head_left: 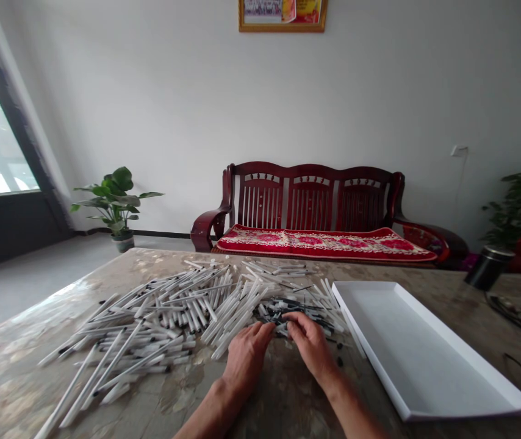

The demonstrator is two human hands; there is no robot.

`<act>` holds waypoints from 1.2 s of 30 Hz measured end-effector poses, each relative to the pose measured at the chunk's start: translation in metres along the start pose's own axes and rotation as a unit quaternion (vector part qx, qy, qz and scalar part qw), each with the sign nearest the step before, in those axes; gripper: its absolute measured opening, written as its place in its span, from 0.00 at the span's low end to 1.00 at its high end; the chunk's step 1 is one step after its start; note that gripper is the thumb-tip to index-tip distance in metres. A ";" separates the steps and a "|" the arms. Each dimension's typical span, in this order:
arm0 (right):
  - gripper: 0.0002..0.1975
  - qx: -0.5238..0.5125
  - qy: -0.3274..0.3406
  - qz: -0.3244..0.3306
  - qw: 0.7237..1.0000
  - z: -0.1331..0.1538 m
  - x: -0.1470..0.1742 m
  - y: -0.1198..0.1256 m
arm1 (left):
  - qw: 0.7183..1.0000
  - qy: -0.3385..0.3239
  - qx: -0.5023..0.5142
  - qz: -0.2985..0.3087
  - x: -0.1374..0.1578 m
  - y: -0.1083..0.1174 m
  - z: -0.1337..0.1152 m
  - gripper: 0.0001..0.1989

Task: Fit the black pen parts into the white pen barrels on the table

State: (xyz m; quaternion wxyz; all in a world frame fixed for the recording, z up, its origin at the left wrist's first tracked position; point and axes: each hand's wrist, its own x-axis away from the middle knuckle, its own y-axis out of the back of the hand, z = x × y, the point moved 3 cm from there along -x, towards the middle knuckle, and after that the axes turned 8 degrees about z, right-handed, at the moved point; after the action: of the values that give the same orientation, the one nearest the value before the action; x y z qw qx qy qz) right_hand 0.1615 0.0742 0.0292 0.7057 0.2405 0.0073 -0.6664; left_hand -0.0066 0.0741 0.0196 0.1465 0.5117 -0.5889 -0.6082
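My left hand [247, 350] and my right hand [310, 342] are close together near the middle of the table. The fingers of both are bent inward in a pinch, and whatever small piece is between the fingertips is too hidden to name. Just beyond them lies a heap of small dark and grey plastic pieces [304, 310]. Left of my left hand spreads a large pile of white pen-like tubes [187, 305], several with black ends. More of these white tubes surround the dark heap.
A shallow white tray [425, 347] stands on the patterned tabletop [169, 405] at the right. Beyond it are a black cylinder [489, 267] and dark cables [510, 312]. A red wooden bench [313, 195] and a potted plant [121, 201] stand behind the table.
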 end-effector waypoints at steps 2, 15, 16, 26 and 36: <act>0.15 0.018 -0.022 -0.008 1.000 -0.001 0.000 0.000 | 1.000 -0.006 -0.010 -0.005 0.000 0.000 -0.002 0.09; 0.17 0.023 -0.044 -0.017 0.999 -0.005 -0.002 0.001 | 1.000 -0.006 -0.016 -0.023 -0.002 0.001 -0.003 0.09; 0.16 0.029 -0.042 -0.019 0.999 -0.004 -0.002 0.002 | 0.999 -0.009 -0.018 -0.025 -0.002 0.001 -0.003 0.09; 0.15 0.031 -0.034 -0.040 0.998 -0.005 -0.001 0.003 | 0.999 -0.012 -0.025 -0.023 -0.004 -0.003 -0.003 0.07; 0.16 0.001 -0.048 -0.032 0.998 -0.010 -0.001 0.002 | 1.000 -0.001 -0.020 -0.008 -0.004 -0.002 -0.005 0.09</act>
State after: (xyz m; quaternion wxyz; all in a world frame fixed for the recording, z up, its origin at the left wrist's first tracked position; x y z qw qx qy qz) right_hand 0.1662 0.0789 0.0217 0.6831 0.2086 -0.0194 -0.6997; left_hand -0.0003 0.0753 0.0205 0.1519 0.5125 -0.5725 -0.6217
